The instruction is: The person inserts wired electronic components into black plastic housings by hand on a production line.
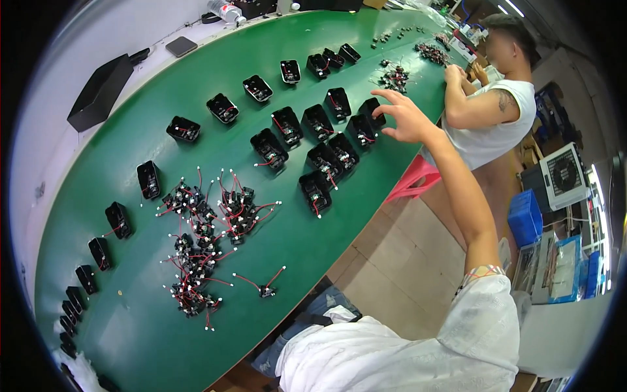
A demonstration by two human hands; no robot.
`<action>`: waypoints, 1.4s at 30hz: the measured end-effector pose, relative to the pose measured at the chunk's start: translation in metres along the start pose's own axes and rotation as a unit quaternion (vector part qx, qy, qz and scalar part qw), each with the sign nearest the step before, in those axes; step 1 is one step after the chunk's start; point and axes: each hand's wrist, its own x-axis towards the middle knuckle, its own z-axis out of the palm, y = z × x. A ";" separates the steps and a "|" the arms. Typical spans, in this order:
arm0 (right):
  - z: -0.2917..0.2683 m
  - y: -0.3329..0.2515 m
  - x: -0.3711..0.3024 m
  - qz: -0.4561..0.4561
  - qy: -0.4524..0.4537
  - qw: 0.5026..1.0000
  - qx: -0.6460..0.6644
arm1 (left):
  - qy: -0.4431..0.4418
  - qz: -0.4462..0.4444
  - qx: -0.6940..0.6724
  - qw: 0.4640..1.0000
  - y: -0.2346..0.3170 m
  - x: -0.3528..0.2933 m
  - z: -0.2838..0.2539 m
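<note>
Ideally, the black box [369,110] beside the R hand [410,121], toward the near edge of the worktop [300,235], should be gripped by its walls w/ the adj. box [360,129] unbumped, that hand being held spread, contact unclear, L hand's state untellable (out of view).

A lane of green tabletop [225,147] runs between the back row of black housings [223,109] and the front housing cluster [324,158]; tangled red-wired modules [196,255] pinch it leftward. One stray module [266,291] obstructs the near-edge strip.
</note>
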 end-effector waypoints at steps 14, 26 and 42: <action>-0.009 -0.269 -0.003 -0.154 0.120 0.940 0.280 | -0.143 -0.056 0.296 0.943 0.185 -0.151 -0.018; 0.018 -0.294 -0.026 -0.007 0.115 0.938 0.328 | -0.098 -0.068 0.254 0.960 0.100 -0.213 -0.018; 0.038 -0.337 -0.009 -0.084 0.035 0.919 0.384 | 0.028 0.131 -0.051 0.990 0.308 -0.176 0.006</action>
